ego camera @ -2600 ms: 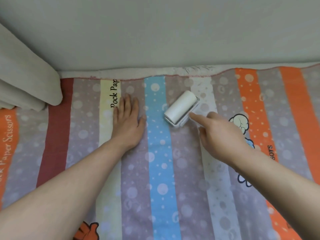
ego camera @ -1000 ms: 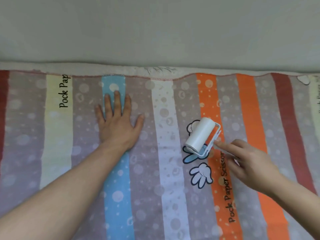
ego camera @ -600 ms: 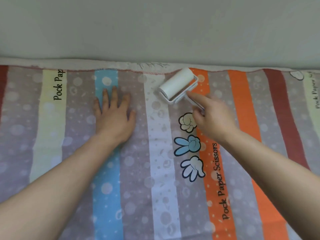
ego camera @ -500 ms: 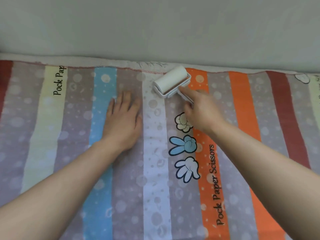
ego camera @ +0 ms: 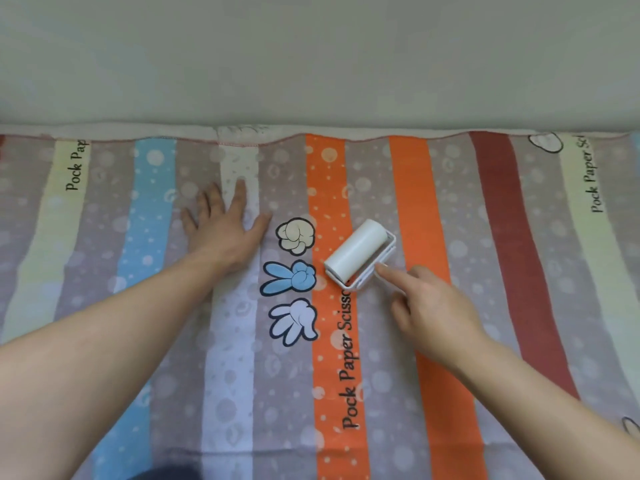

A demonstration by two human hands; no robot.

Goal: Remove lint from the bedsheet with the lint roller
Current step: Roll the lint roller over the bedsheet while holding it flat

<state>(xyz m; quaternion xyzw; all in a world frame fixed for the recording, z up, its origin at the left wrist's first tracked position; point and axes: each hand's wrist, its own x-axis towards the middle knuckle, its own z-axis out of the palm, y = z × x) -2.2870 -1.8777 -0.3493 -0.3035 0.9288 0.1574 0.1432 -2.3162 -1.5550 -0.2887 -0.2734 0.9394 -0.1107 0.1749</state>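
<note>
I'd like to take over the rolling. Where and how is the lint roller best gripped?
By the handle, from the near right, where the right hand holds it now. The lint roller's drum lies on the sheet and must spin free, so keep off it; the handle juts back from the frame.

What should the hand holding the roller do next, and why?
Probably push the lint roller forward toward the far hem: the right hand grips its handle, the drum rests on the bedsheet, and the left hand presses the cloth flat beside it.
</note>
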